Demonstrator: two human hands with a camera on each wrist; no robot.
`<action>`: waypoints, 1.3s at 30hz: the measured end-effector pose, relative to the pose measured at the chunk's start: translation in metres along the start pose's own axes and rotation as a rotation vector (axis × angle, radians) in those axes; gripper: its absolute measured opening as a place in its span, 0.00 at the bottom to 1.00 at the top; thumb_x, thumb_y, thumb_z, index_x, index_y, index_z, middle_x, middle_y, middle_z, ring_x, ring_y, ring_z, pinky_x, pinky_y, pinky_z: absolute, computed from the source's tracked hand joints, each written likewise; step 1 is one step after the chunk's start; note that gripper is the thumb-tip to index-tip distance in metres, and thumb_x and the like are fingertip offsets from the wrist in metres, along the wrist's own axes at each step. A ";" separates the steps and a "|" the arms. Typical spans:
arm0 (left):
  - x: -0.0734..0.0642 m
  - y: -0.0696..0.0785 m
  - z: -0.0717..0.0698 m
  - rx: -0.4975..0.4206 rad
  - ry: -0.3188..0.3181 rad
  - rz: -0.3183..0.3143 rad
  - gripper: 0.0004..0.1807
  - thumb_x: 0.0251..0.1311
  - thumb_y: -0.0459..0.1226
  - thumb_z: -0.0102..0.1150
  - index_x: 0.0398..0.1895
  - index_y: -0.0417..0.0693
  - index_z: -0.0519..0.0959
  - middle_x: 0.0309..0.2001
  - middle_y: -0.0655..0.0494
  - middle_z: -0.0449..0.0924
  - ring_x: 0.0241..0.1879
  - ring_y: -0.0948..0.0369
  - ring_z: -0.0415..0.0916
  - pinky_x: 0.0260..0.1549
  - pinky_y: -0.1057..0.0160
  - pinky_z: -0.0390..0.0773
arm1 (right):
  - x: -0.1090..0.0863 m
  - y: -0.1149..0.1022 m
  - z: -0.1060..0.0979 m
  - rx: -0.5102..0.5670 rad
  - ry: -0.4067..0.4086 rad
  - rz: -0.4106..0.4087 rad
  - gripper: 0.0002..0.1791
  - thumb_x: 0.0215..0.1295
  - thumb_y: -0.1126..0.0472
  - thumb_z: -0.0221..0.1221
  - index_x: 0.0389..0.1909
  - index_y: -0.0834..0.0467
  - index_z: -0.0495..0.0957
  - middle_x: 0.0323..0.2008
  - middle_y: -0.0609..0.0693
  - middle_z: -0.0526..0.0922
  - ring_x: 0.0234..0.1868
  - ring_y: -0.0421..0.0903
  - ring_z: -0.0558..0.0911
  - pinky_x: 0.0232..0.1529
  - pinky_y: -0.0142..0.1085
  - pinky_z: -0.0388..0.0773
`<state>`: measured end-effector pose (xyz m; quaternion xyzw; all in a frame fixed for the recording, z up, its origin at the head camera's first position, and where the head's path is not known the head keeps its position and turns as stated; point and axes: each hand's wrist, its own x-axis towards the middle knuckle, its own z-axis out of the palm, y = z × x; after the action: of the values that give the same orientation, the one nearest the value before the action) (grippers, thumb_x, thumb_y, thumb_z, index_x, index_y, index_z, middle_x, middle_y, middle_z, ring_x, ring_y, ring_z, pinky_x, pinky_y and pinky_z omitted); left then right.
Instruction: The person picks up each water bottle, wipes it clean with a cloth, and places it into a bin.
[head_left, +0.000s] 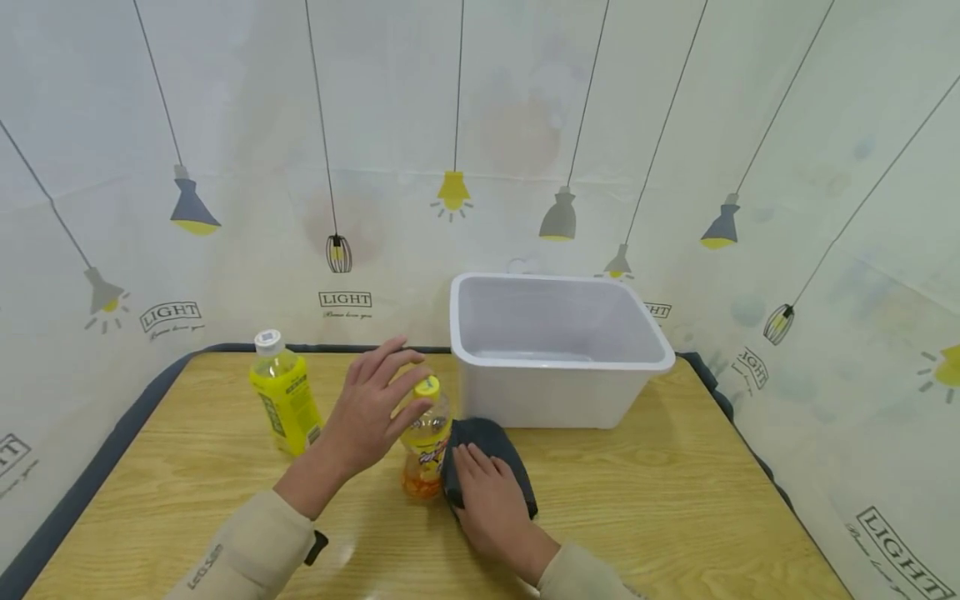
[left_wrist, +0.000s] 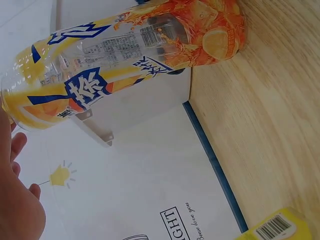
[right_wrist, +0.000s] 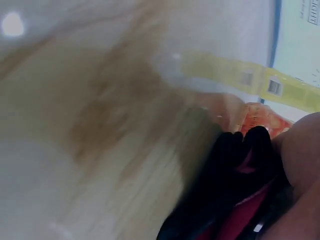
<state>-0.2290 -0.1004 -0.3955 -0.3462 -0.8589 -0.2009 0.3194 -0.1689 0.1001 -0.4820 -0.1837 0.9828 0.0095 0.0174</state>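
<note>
A clear drink bottle with a yellow cap and orange-fruit print stands upright on the table. The thumb and forefinger of my left hand pinch it around the cap, the other fingers spread behind. Its printed side fills the upper left wrist view. To its right, my right hand holds a dark folded fabric item, fingers laid over its top. In the right wrist view its pink lining shows between dark folds, beside the bottle's orange base. The fabric item overlaps the bottle's side in the head view.
A white plastic bin stands behind the hands, right of centre, with its opening upward. A yellow-green bottle with a white cap stands at the left. The wooden table meets a lamp-printed white curtain at its back edge.
</note>
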 end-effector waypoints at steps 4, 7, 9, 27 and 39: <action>0.000 0.000 0.000 -0.003 -0.006 -0.005 0.27 0.71 0.59 0.39 0.56 0.53 0.77 0.62 0.54 0.72 0.73 0.52 0.55 0.68 0.46 0.57 | 0.001 0.001 0.002 0.013 -0.006 0.001 0.37 0.67 0.45 0.58 0.73 0.54 0.60 0.73 0.47 0.64 0.74 0.44 0.62 0.70 0.47 0.64; -0.001 -0.001 0.001 -0.004 -0.005 -0.004 0.27 0.71 0.59 0.38 0.56 0.53 0.77 0.61 0.54 0.72 0.73 0.52 0.55 0.68 0.46 0.58 | 0.003 0.003 0.003 0.112 0.036 0.013 0.33 0.70 0.46 0.55 0.71 0.55 0.64 0.70 0.48 0.68 0.73 0.45 0.65 0.69 0.49 0.64; -0.001 -0.002 0.001 -0.005 -0.001 0.000 0.28 0.72 0.59 0.37 0.55 0.52 0.78 0.61 0.53 0.73 0.72 0.52 0.56 0.68 0.46 0.58 | 0.005 0.003 0.002 0.206 0.082 0.025 0.30 0.72 0.47 0.53 0.69 0.56 0.66 0.68 0.49 0.71 0.71 0.46 0.68 0.68 0.49 0.65; 0.001 0.000 -0.001 0.010 0.007 -0.001 0.31 0.71 0.61 0.33 0.55 0.53 0.78 0.60 0.53 0.74 0.71 0.51 0.58 0.67 0.45 0.59 | -0.002 -0.001 -0.043 0.847 0.326 0.079 0.28 0.77 0.42 0.40 0.65 0.54 0.70 0.54 0.55 0.82 0.55 0.51 0.82 0.56 0.49 0.78; 0.000 0.001 0.000 0.006 0.016 0.004 0.31 0.70 0.61 0.34 0.54 0.52 0.78 0.60 0.52 0.74 0.71 0.50 0.58 0.66 0.45 0.60 | 0.005 0.000 -0.080 0.846 0.506 -0.047 0.28 0.77 0.49 0.46 0.72 0.56 0.61 0.67 0.54 0.72 0.64 0.51 0.75 0.61 0.49 0.75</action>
<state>-0.2283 -0.0996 -0.3950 -0.3452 -0.8563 -0.2004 0.3278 -0.1762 0.0958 -0.4024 -0.1792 0.8695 -0.4358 -0.1486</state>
